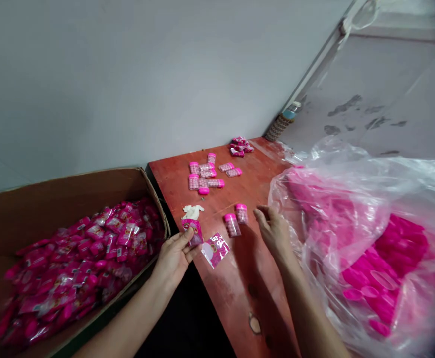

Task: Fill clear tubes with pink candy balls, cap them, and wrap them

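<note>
My left hand (173,256) pinches a small pink sachet (194,230) at the near left edge of the red-brown table (240,278). Another pink sachet (215,249) lies flat on the table just right of that hand. My right hand (273,229) hovers over the table with fingers curled and nothing visible in it, close to two small pink-capped bottles (236,219) that stand beside each other. A white scrap (192,211) lies behind the held sachet.
A cardboard box (23,204) at the left is filled with pink sachets (83,263). A big clear plastic bag (370,258) of pink caps covers the table's right side. Several filled bottles (206,175) and a sachet pile (240,146) lie farther back; a bottle (282,122) stands at the wall.
</note>
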Demonstrator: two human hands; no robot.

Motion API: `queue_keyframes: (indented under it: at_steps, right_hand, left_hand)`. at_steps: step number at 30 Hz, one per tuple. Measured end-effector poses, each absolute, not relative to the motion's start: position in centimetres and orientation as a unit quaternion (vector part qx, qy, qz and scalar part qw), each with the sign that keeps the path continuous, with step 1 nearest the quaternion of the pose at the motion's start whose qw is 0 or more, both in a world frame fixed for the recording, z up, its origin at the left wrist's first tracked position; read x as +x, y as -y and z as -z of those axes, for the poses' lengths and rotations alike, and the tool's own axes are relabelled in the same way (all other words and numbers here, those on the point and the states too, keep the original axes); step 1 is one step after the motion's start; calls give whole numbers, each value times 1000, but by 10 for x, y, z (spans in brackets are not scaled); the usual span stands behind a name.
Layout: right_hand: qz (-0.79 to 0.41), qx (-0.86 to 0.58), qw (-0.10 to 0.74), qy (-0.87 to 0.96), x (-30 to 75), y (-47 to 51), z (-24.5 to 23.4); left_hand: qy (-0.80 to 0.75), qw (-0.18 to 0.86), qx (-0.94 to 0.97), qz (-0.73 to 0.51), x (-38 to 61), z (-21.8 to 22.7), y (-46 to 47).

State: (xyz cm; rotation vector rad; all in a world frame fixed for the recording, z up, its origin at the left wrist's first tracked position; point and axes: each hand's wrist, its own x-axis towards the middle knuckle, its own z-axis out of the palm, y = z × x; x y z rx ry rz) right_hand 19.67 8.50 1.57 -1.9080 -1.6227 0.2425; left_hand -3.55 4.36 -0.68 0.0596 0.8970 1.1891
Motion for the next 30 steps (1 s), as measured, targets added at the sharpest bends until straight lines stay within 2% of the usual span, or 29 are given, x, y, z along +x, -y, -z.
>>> queue_keyframes:
  at_steps: [6, 9, 12, 14, 16, 17, 19, 26, 30]
  right_hand:
    - [-55, -758, 83, 645, 152, -65, -7]
    - [-24, -752, 59, 656, 150, -66, 4]
    - [-63, -744, 128, 653, 155, -58, 4]
    - [-183, -716, 228, 634, 151, -40, -1]
    - [-358, -661, 334, 569, 137, -15, -8]
    - [-438, -633, 371, 519, 128, -1, -10]
    - [-517, -602, 408, 450, 109, 21, -12]
    - [-500, -601, 449, 434, 86, 39, 9]
    - [-513, -587, 466, 418, 89, 37, 11]
  left_hand:
    - [-416, 725, 4, -548, -32, 5, -39]
    - [-417, 722, -12, -552, -30, 3, -37]
    - [-415, 719, -29, -556, -26, 2, -35]
    - [-407, 720, -42, -561, -22, 3, -33]
    - [-393, 722, -53, -567, -17, 4, -33]
    - [-388, 722, -56, -571, -14, 4, -32]
    - [-380, 724, -53, -573, -9, 4, -31]
    - [-345, 761, -24, -548, 6, -6, -23]
    - [-348, 759, 65, -546, 10, -8, -18]
